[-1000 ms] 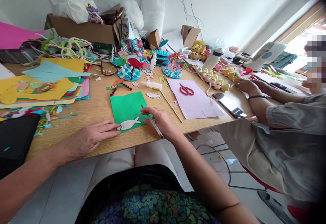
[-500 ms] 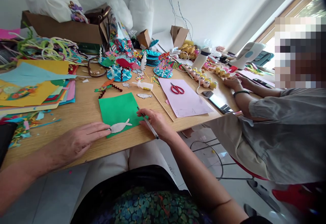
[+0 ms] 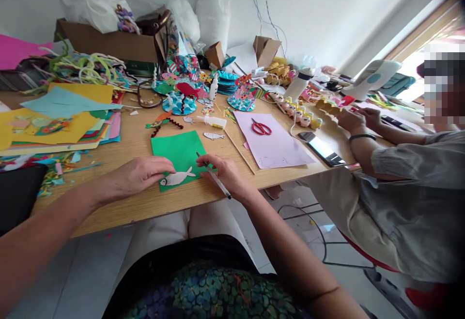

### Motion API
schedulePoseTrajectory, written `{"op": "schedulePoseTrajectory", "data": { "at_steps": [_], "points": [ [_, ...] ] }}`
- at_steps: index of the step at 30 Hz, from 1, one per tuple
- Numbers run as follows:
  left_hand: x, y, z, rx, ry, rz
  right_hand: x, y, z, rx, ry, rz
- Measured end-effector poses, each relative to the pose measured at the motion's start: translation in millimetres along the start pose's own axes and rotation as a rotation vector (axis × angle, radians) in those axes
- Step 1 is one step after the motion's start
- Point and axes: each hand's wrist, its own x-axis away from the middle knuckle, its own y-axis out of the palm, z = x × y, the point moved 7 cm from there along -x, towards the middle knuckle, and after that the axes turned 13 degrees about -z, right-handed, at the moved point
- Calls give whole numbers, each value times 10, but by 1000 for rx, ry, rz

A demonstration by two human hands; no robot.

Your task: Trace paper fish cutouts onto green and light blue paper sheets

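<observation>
A white paper fish cutout (image 3: 177,178) with a drawn face lies near the lower edge of a green paper sheet (image 3: 178,147). My left hand (image 3: 143,176) hovers at the sheet's left side, its fingers stretched toward the fish, close above its upper edge. Whether the fingertips touch the paper I cannot tell. My right hand (image 3: 225,176) holds a pen (image 3: 218,179) at the sheet's right edge, the pen slanting across the fingers. Beyond the sheet lies another fish cutout (image 3: 213,136), beside a glue bottle (image 3: 217,122).
Red scissors (image 3: 261,127) rest on a lilac sheet (image 3: 274,147), with a wooden stick (image 3: 240,152) alongside. Stacked coloured papers (image 3: 72,130) lie at left. Decorated blue paper crafts (image 3: 179,102) stand behind. On the right, a person's hands (image 3: 352,119) work near a phone (image 3: 321,148).
My left hand has lifted off the fish's head and moved up along it, uncovering the drawn face. My right hand keeps the pen in place. The view has shifted slightly left.
</observation>
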Motion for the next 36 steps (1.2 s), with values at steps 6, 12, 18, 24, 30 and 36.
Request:
{"op": "schedulePoseTrajectory", "data": {
  "at_steps": [6,12,18,24,30,36],
  "points": [
    [95,7,-26,72,-100,-32,-250,207,-301,175,-137,-152],
    [221,19,0,67,-58,44,-387,382,-305,274,-147,-204],
    [321,81,11,41,-46,25,-380,454,-281,293,-171,-199],
    [387,163,29,-5,8,-15,-380,471,-236,272,-184,-186],
    [484,250,-1,-37,-3,-14,-387,471,-217,238,-185,-179],
    [491,256,5,-67,-1,-25,-391,477,-220,239,-198,-175]
  ]
}}
